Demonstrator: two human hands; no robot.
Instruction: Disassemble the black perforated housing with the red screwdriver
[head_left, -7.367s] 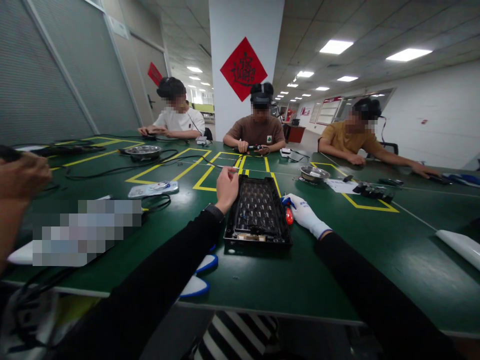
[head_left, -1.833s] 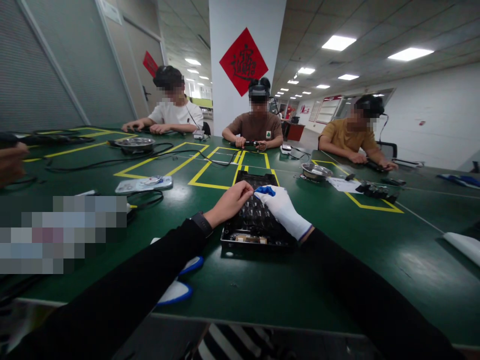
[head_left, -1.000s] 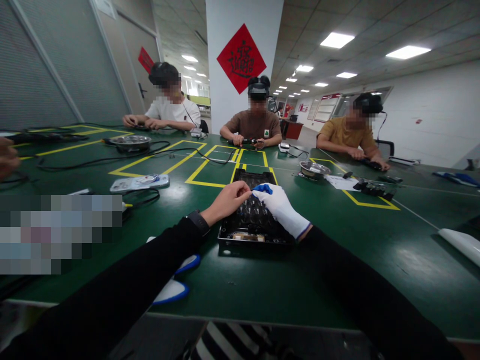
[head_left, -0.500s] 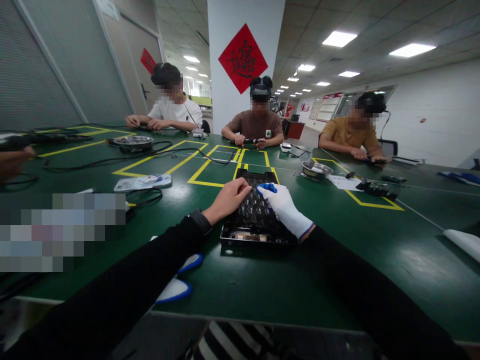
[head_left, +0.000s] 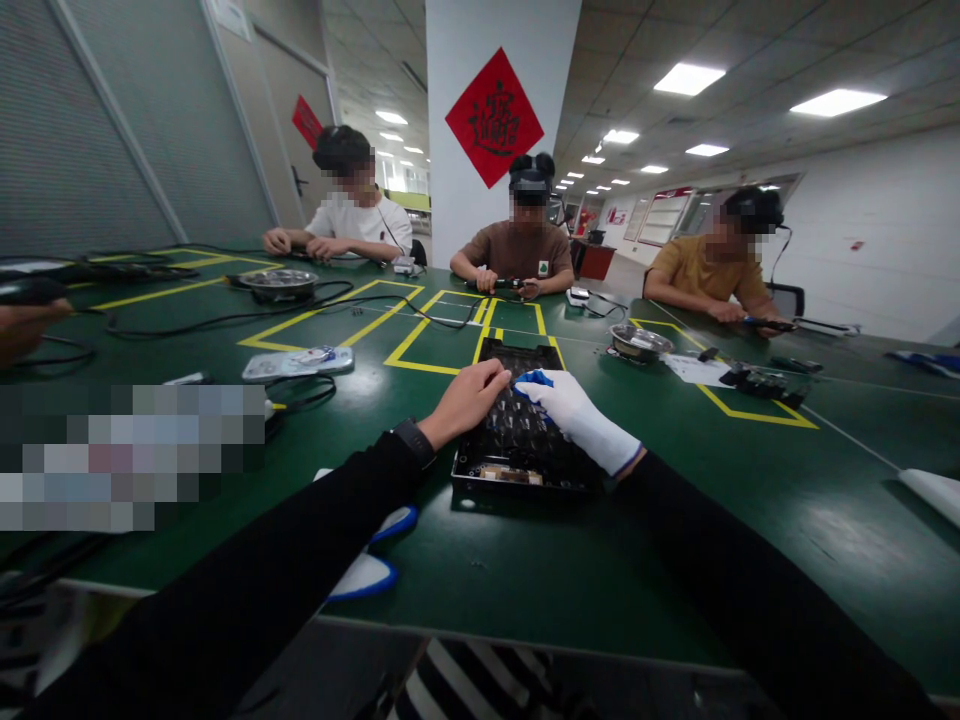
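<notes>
A black perforated tray point(head_left: 517, 445) lies on the green table point(head_left: 525, 570) in front of me. Both my hands meet above its far half. My left hand point(head_left: 469, 400) is bare, with a dark watch on the wrist, and its fingers are pinched together right at the blue fingertips of my right hand. My right hand point(head_left: 574, 412) wears a white glove with blue tips and its fingers are curled. What either hand pinches is too small to make out.
White gloves with blue trim point(head_left: 367, 575) lie under my left arm. A metal bowl point(head_left: 637, 342), small black parts point(head_left: 761, 383), a flat silver device point(head_left: 300, 362), cables point(head_left: 225, 320) and a second bowl point(head_left: 277, 283) lie around. Three people sit opposite; another person's hand point(head_left: 22, 325) is at far left.
7.4 s ago my left hand was raised and my right rested by a red tool beside the tray. Both then met over the tray; over the last second they hardly moved.
</notes>
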